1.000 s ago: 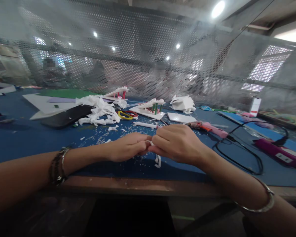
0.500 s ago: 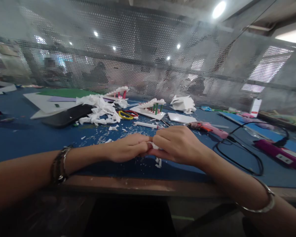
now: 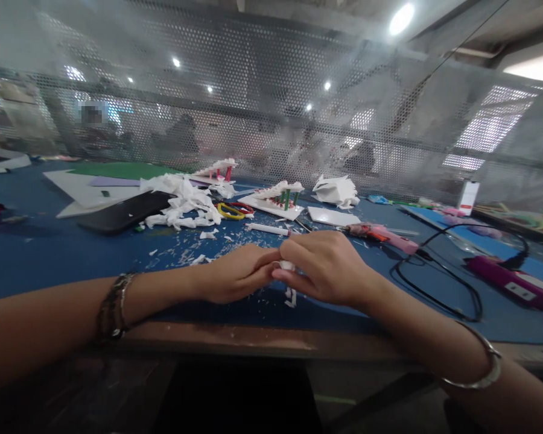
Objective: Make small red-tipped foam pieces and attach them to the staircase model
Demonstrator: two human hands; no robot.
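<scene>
My left hand (image 3: 238, 274) and my right hand (image 3: 328, 265) meet above the front of the blue table. Between their fingertips is a small white piece (image 3: 286, 265), mostly hidden, that looks like foam or paper. Both hands are closed in a pinch on it. White scraps (image 3: 290, 296) lie just below the fingers. Beyond the hands are a white stick (image 3: 269, 229), yellow-and-red-handled scissors (image 3: 230, 211) and a small white model with green posts (image 3: 278, 196) on a white base.
Crumpled white scraps (image 3: 185, 202) lie by a black phone-like slab (image 3: 124, 212) at left. At right are a pink glue gun (image 3: 389, 236), its black cable (image 3: 473, 301) and a purple power strip (image 3: 511, 280). A perforated metal screen (image 3: 262, 90) stands behind.
The fingers of both hands have shifted slightly around the white piece, and more of it shows now. The left wrist has moved a little to the right. Everything on the table stays put.
</scene>
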